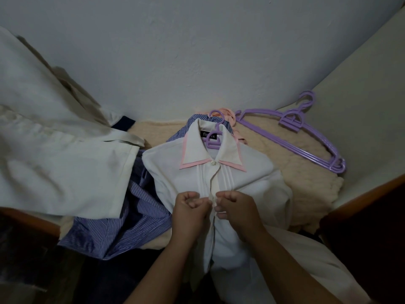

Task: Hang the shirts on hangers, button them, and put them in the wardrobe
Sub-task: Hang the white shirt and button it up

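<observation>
A white shirt (247, 183) with a pink-edged collar lies front up on the bed, on a purple hanger (213, 139) whose hook sticks out above the collar. Its top button (212, 163) at the collar is fastened. My left hand (190, 207) pinches the left edge of the placket at mid-chest. My right hand (235, 207) pinches the right edge opposite it. The two hands almost touch over the placket, and the button between them is hidden by my fingers.
Several spare purple hangers (306, 137) lie at the back right on a beige blanket (306, 183). A blue striped shirt (135, 218) lies left of the white one, a blue checked shirt (192, 121) behind the collar. Pale cloth (54, 161) hangs at left. Wooden bed edges (361, 200) frame both sides.
</observation>
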`<move>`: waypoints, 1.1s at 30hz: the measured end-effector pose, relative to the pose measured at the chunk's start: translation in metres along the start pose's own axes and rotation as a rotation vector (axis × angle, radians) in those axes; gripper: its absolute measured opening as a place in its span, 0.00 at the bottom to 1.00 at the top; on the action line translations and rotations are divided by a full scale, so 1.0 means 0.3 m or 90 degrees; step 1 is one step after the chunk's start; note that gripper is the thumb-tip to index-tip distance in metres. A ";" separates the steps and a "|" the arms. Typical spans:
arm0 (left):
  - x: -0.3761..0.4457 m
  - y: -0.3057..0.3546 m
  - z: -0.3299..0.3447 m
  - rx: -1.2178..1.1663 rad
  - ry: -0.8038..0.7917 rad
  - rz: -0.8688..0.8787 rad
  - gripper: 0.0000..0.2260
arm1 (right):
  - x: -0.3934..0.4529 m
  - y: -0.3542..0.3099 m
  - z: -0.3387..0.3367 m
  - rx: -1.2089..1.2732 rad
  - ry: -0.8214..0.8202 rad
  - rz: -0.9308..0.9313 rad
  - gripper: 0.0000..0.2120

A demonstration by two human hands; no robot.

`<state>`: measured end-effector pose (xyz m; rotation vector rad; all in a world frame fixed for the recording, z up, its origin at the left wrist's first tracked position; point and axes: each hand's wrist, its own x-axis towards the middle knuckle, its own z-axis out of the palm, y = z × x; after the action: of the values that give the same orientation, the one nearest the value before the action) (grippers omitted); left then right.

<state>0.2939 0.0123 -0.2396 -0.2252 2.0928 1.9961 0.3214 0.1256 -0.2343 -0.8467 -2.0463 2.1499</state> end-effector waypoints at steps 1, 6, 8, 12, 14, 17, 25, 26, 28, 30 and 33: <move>-0.004 0.002 0.000 -0.004 -0.003 0.001 0.11 | -0.002 -0.003 -0.002 -0.018 0.003 -0.008 0.07; -0.016 0.005 -0.008 -0.022 -0.001 0.014 0.11 | -0.012 -0.034 -0.009 -0.058 -0.022 -0.023 0.05; -0.014 0.006 -0.010 -0.012 -0.015 0.019 0.10 | -0.015 -0.049 -0.015 -0.066 -0.033 -0.022 0.04; -0.020 0.027 -0.007 -0.029 -0.046 0.021 0.12 | -0.019 -0.067 -0.021 -0.068 -0.046 -0.013 0.08; -0.019 0.036 -0.003 -0.022 -0.054 0.027 0.14 | -0.021 -0.061 -0.021 -0.105 -0.046 -0.036 0.11; -0.010 0.042 0.004 0.027 -0.053 0.044 0.15 | -0.019 -0.050 -0.026 -0.160 -0.035 -0.080 0.13; -0.002 0.036 0.024 0.087 -0.069 0.089 0.13 | -0.006 -0.073 -0.044 -0.300 -0.067 -0.181 0.07; -0.003 0.037 0.025 0.091 -0.068 0.090 0.14 | 0.004 -0.070 -0.045 -0.302 -0.064 -0.170 0.09; -0.007 0.042 0.022 0.094 -0.067 0.093 0.14 | 0.020 -0.066 -0.044 -0.280 -0.051 -0.121 0.10; -0.013 0.045 0.015 0.114 -0.063 0.095 0.13 | 0.024 -0.059 -0.038 -0.257 -0.043 -0.080 0.11; -0.026 0.051 0.012 0.155 -0.056 0.115 0.11 | 0.004 -0.059 -0.037 -0.220 -0.041 -0.072 0.11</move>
<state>0.2974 0.0164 -0.2228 0.0973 2.3443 1.7819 0.3192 0.1382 -0.2177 -0.6753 -2.4762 1.8177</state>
